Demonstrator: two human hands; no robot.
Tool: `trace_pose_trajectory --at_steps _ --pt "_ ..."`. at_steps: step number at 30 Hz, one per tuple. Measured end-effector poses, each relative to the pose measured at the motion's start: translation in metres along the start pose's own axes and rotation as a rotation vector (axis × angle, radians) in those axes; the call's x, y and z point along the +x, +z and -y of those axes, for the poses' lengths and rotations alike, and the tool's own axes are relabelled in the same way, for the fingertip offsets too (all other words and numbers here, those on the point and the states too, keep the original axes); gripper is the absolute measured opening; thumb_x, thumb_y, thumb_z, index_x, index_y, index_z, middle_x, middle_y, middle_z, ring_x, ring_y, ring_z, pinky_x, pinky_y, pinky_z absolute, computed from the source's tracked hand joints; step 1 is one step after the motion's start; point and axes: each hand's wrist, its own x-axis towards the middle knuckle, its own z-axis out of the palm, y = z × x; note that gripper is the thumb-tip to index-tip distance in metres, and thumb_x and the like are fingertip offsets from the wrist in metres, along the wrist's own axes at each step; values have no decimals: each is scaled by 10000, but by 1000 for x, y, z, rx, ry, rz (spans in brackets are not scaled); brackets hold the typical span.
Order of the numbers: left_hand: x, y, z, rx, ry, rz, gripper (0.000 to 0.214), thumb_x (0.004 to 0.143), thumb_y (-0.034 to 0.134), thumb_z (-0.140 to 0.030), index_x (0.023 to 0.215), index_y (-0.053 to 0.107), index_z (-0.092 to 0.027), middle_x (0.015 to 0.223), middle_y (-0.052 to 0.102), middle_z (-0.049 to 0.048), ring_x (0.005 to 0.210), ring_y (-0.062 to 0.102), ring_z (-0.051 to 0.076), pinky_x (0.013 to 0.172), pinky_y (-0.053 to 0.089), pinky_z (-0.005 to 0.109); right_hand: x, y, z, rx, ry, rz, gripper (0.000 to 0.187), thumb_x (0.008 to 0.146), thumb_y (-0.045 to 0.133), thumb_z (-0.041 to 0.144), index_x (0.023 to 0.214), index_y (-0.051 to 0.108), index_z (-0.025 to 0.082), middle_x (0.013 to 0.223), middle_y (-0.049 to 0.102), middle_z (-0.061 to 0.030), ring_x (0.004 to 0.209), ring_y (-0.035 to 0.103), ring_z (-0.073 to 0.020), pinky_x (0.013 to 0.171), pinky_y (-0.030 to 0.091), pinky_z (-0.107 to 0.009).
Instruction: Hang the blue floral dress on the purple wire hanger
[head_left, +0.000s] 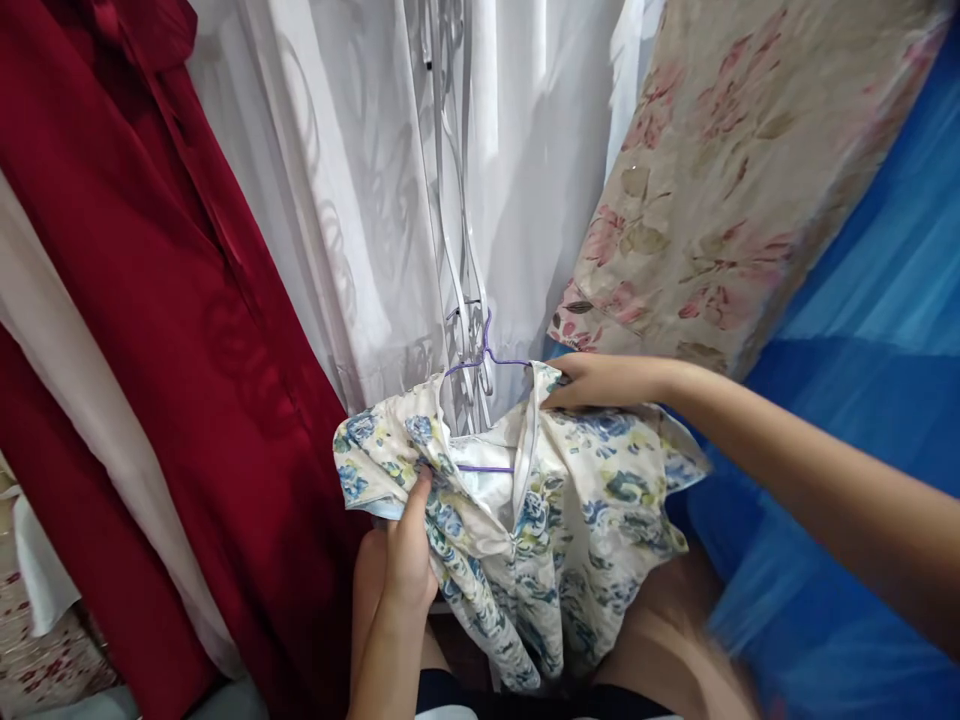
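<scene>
Head view: floral garment [551, 530] on purple hanger [486, 468], in the grip of left hand [410, 552] and, apparently, partly hidden right hand [589, 380].

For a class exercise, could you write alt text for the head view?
A person's left hand grips a blue-flowered garment on a purple hanger, the right hand touching its shoulder. Around hang white fabric, red fabric at left, pink-flowered fabric and blue fabric at right.

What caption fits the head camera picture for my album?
Left hand holding, right hand touching a blue-flowered garment on a purple hanger.
</scene>
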Motion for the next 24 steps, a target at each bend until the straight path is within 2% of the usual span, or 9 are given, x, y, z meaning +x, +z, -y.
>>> trace_pose_trajectory --at_steps 2,4,6,8,11,14,16,19,24 --pt "1 -7 6 54 28 -6 575 820 724 -266 1363 534 -280 1442 538 35 1370 459 254 1179 344 418 -20 14 -6 -145 -78 46 581 695 757 366 1234 637 186 1066 735 -115 941 693 -317 806 566 -412" --pt "1 -12 10 92 44 -9 606 806 736 -236 1372 524 -280 1452 527 35 1377 449 246 1190 324 409 -46 31 -12 -308 -200 -95 799 759 698 346 1480 400 171 1409 546 -176 1267 530 -381 1025 449 -526" --pt "0 -17 13 124 76 -9 657 782 759 -217 1386 509 -281 1455 523 36 1380 446 239 1193 320 393 -76 51 -15 -367 -307 -192 830 816 652 321 1548 277 209 1585 312 -152 1448 277 -401 1143 257 -617" --pt "-2 -23 15 159 117 5 694 761 780 -217 1396 504 -274 1437 542 48 1371 457 246 1184 334 392 -108 74 -14 -281 -378 -133 705 890 585 313 1537 307 273 1611 270 -98 1485 193 -372 1173 169 -629" --pt "-5 -31 23 227 147 34 662 770 783 -256 1381 529 -240 1388 583 81 1339 495 262 1154 377 397 -151 121 -9 64 -314 -171 480 939 532 286 1416 477 287 1497 464 -97 1419 365 -326 1151 294 -553" --pt "-8 -38 33 286 161 62 619 784 773 -278 1358 550 -213 1367 599 100 1303 533 265 1117 420 387 -174 177 -4 424 30 -553 169 937 551 297 1086 598 234 1085 670 -102 1044 627 -271 921 491 -432" --pt "-10 -40 38 319 157 85 594 789 768 -285 1340 564 -203 1360 603 109 1281 554 268 1091 444 387 -175 208 -3 561 190 -397 167 919 585 365 992 581 215 895 668 -66 829 637 -234 759 508 -362" --pt "-15 -38 35 377 151 93 549 786 767 -291 1296 599 -174 1319 631 126 1255 575 275 1070 462 387 -165 234 -3 666 254 -122 249 918 562 445 886 568 199 782 639 -36 704 591 -200 649 458 -308" --pt "-25 -35 22 444 109 79 513 769 779 -292 1234 638 -127 1259 664 149 1247 580 286 1069 456 386 -161 237 -2 738 310 -69 326 929 510 479 753 518 205 682 572 -12 642 525 -181 598 392 -282"
